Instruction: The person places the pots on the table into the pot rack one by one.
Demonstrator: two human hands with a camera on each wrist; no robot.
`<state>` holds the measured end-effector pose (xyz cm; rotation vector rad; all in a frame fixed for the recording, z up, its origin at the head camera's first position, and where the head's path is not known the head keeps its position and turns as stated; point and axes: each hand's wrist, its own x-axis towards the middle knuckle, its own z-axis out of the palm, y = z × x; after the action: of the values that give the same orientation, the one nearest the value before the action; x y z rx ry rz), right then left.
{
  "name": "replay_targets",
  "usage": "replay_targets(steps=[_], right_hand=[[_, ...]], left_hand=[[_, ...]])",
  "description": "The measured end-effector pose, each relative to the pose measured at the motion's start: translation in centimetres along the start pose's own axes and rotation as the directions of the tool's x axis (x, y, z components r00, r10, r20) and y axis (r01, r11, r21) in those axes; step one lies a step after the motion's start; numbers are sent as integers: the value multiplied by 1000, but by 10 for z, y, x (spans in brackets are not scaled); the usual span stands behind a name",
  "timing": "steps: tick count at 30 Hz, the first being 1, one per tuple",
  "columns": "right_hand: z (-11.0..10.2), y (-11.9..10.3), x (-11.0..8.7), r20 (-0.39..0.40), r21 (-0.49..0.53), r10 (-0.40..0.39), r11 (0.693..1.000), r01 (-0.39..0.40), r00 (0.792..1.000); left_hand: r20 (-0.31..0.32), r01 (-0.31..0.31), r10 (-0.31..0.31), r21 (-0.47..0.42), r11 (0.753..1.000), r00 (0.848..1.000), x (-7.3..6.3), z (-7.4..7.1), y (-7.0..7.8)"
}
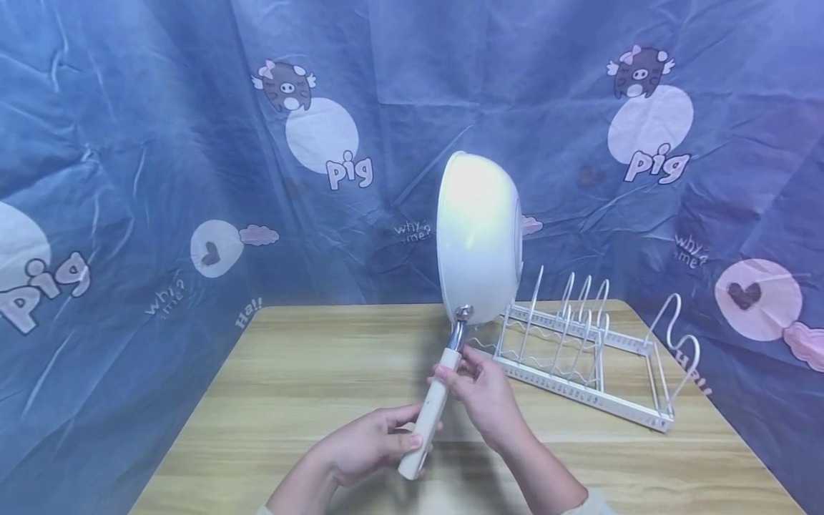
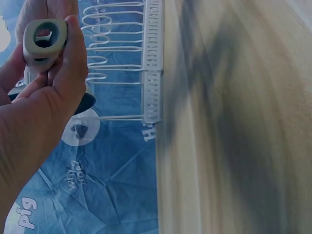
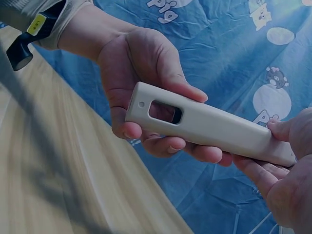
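Observation:
A white frying pan (image 1: 479, 236) is held up on edge above the table, its bowl at the top and its cream handle (image 1: 430, 422) slanting down to the left. My left hand (image 1: 370, 442) grips the lower end of the handle, thumb on one side and fingers on the other. Higher up, near the metal neck (image 1: 457, 335), my right hand (image 1: 487, 397) pinches the handle between thumb and fingers. In the right wrist view the handle (image 3: 209, 122) shows a long slot near its end. The pan's inside is turned away to the left and hidden.
A white wire rack (image 1: 579, 390) with upright loops stands on the right of the wooden table (image 1: 290, 372), partly behind the pan and right hand. A blue printed cloth (image 1: 399, 57) hangs behind and at the sides of the table.

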<state>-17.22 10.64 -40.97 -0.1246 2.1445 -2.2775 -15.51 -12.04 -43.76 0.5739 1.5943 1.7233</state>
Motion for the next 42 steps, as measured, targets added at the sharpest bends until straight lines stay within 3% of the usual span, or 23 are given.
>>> replay_targets(steps=[18, 26, 34, 42], right_hand=[[8, 19, 9, -44, -53, 25, 998, -28, 999], [8, 33, 11, -63, -102, 34, 994, -41, 997], [7, 43, 14, -63, -82, 59, 995, -64, 996], [4, 48, 17, -53, -67, 65, 995, -69, 996]], left_hand=[[84, 38, -33, -51, 998, 996, 5, -22, -12], [94, 70, -63, -77, 995, 994, 6, -25, -18], [117, 79, -68, -98, 992, 991, 10, -28, -27], [102, 95, -85, -95, 991, 991, 13, -30, -26]])
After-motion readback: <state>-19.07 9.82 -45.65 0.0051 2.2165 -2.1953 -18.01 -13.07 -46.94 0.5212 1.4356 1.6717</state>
